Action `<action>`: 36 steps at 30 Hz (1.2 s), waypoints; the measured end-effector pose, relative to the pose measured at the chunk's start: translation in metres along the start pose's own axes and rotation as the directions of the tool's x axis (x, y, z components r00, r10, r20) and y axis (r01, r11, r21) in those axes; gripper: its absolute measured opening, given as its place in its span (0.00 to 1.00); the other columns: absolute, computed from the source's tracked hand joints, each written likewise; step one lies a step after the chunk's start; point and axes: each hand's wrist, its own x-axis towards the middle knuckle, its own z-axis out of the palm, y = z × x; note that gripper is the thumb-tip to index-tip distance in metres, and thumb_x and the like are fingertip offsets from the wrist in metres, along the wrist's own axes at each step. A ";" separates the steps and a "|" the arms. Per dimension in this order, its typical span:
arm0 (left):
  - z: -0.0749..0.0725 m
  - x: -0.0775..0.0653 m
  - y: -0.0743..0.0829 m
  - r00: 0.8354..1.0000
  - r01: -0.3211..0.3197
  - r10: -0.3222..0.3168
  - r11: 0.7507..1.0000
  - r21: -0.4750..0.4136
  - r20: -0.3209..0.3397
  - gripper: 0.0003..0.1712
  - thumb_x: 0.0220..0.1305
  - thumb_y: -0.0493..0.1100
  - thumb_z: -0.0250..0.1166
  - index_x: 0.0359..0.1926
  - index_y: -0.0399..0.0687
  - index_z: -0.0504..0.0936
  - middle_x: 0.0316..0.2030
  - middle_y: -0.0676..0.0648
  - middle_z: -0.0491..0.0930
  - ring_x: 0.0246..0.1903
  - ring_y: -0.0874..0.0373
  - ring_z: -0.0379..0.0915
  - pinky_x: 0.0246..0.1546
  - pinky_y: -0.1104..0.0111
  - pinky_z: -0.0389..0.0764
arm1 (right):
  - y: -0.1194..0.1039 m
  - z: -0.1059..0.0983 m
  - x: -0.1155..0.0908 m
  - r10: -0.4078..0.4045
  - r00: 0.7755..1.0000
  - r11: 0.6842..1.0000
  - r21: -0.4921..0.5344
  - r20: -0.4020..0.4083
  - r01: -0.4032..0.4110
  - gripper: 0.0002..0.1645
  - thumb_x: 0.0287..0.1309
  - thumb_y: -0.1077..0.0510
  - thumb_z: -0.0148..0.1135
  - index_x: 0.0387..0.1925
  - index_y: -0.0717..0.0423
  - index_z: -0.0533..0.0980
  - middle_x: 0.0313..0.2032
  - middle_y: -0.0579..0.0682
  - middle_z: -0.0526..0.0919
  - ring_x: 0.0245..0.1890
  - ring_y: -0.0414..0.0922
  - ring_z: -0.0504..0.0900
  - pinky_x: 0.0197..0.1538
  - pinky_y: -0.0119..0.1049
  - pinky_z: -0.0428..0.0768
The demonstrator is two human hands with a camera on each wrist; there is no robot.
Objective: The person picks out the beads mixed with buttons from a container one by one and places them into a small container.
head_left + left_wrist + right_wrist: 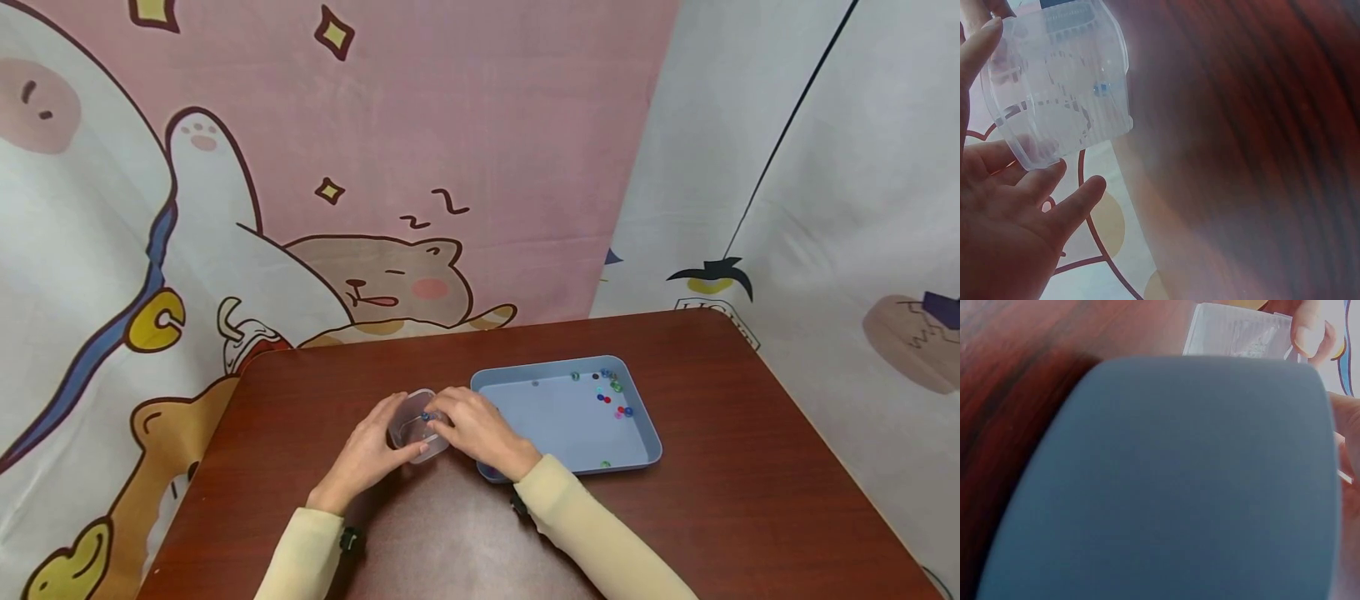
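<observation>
My left hand (367, 454) holds a clear plastic container (406, 414), with the thumb on the near side and fingers round the far side. Over the container's mouth is my right hand (480, 427), its fingers bent downward at the rim. A small blue bead (425, 417) shows beside the right fingertips. Through the clear wall in the left wrist view, a blue bead (1101, 89) appears low in the container. What lies between the right thumb and fingers is hidden, so I cannot tell whether they pinch anything.
A blue-grey tray (540, 425) stands right of the container, under the right wrist. Several coloured beads, among them a red bead (607, 400) and a green bead (605, 464), lie in it. Its side wall (1179, 475) fills most of the right wrist view. Behind the brown table (712, 433) hangs a printed cloth (487, 125).
</observation>
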 end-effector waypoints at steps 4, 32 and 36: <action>0.000 0.000 0.000 1.000 0.004 -0.004 1.000 0.004 0.002 0.56 0.57 0.63 0.77 0.78 0.43 0.63 0.74 0.38 0.65 0.70 0.41 0.67 0.64 0.45 0.73 | 0.000 -0.001 -0.002 -0.022 1.000 1.000 -0.011 -0.013 0.021 0.13 0.66 0.55 0.71 0.50 0.53 0.85 0.50 0.48 0.86 0.51 0.45 0.84 0.54 0.40 0.82; 0.001 0.000 0.001 1.000 -0.005 0.005 1.000 0.009 -0.022 0.55 0.55 0.60 0.79 0.76 0.43 0.66 0.73 0.38 0.67 0.69 0.41 0.68 0.66 0.45 0.71 | 0.010 -0.090 -0.061 -0.006 0.998 0.998 -0.065 -0.058 0.002 0.31 0.64 0.49 0.72 0.64 0.57 0.79 0.65 0.54 0.79 0.69 0.56 0.73 0.68 0.59 0.71; 0.001 0.000 0.001 1.000 -0.004 0.005 1.000 0.012 -0.019 0.55 0.55 0.61 0.79 0.76 0.42 0.66 0.73 0.38 0.67 0.69 0.42 0.68 0.66 0.45 0.72 | 0.022 -0.101 -0.071 -0.017 0.996 0.996 -0.091 -0.092 0.009 0.32 0.62 0.50 0.74 0.64 0.58 0.79 0.64 0.56 0.79 0.68 0.59 0.74 0.67 0.60 0.72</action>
